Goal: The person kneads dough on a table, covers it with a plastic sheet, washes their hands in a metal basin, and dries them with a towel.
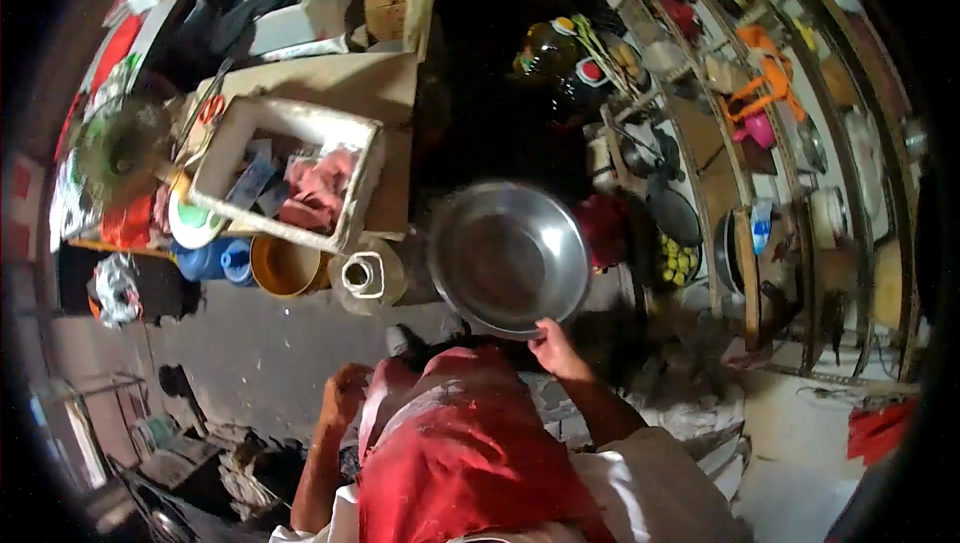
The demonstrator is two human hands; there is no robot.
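A wide, round metal basin (512, 261) hangs in front of the body, and its inside looks bare. My right hand (557, 351) grips the near rim of it, thumb over the edge. Lower at the left, beside the red apron (455, 443), is my left hand (347, 389); its fingers are too unclear to read. Beyond it, a white foam box (215, 168) stands on a board, with pink pieces (322, 188) and a bluish packet inside.
Below the board stand a whitish plastic jug (385, 278), a yellow-brown tub (283, 265) and a blue bottle (237, 261). Shelves (750, 273) with pans line the right side. Oil bottles (553, 46) stand at the back. A black bowl (672, 218) is near the shelves.
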